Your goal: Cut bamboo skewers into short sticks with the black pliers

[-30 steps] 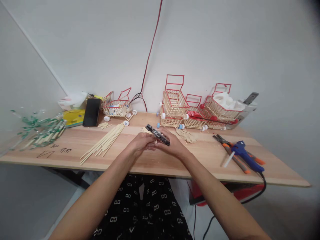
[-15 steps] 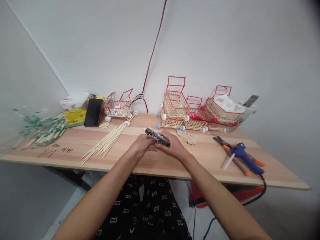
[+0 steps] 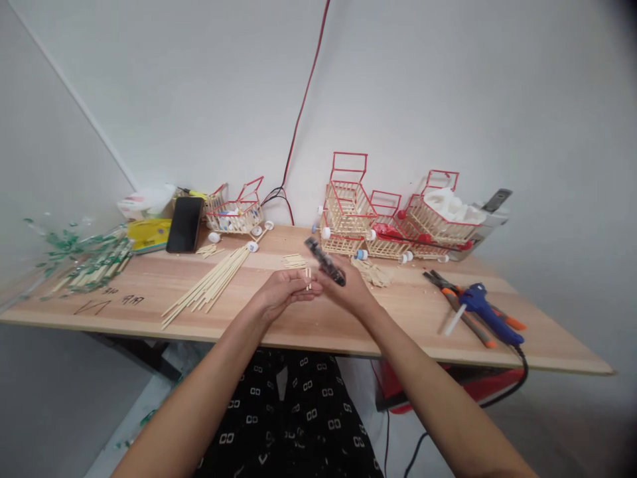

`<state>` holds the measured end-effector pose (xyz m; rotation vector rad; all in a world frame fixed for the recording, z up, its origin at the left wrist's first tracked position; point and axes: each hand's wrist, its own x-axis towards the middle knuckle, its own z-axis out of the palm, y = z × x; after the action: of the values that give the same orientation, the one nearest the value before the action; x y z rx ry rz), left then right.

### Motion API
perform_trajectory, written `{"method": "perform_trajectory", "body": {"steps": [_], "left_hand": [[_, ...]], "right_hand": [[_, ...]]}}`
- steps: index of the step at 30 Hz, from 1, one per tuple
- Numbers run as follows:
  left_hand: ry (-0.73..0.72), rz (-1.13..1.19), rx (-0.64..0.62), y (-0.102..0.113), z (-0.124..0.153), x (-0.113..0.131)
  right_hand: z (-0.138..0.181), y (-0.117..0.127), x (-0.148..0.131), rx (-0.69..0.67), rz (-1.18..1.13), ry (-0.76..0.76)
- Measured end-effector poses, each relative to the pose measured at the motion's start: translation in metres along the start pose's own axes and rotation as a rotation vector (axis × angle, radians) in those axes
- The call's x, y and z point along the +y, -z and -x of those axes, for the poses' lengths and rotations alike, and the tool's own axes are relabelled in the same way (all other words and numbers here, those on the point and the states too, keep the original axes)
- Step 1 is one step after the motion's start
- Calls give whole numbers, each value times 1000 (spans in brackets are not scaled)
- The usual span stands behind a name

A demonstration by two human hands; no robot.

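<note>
Over the middle of the wooden table, my left hand point(image 3: 284, 289) is closed, pinching short pieces of pale wooden stick point(image 3: 308, 279) upright between thumb and fingers. My right hand point(image 3: 351, 287) grips a black hand tool point(image 3: 324, 260) with a worn, speckled surface; its exact kind is unclear. The tool slants up and to the left, just right of the stick pieces. Right behind my hands lies a small pile of cut stick pieces point(image 3: 294, 261). Long thin sticks point(image 3: 213, 279) lie fanned out to the left of my left hand.
Miniature stick-built shopping carts point(image 3: 351, 209) with red rims stand along the wall. A blue glue gun point(image 3: 485, 309) and orange-handled pliers point(image 3: 458, 302) lie at the right. Leftward are a phone point(image 3: 185, 224), a yellow packet point(image 3: 149, 234) and wrapped sticks point(image 3: 102, 262).
The black tool has moved slightly right and tilted more upright in my right hand, away from my left fingers. The short stick pieces in my left hand now show.
</note>
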<state>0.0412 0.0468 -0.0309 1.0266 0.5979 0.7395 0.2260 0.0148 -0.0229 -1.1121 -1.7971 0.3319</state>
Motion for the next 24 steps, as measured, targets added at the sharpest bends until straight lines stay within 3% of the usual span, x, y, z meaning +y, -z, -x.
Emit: {"method": "perform_trajectory", "body": {"steps": [6,17,21,24], "left_hand": [[-12,-6,-7,2,8,0],[-22,0,24,-3,10,3],[-168,-62,170,15,24,17],[-312,-301,411,50,47,46]], "right_hand": [[-4,4,15,309,-278,-271],[0,2,18,176,-156,-270],[1,0,22,183,-96,-290],[1,-1,24,172,-80,-291]]}}
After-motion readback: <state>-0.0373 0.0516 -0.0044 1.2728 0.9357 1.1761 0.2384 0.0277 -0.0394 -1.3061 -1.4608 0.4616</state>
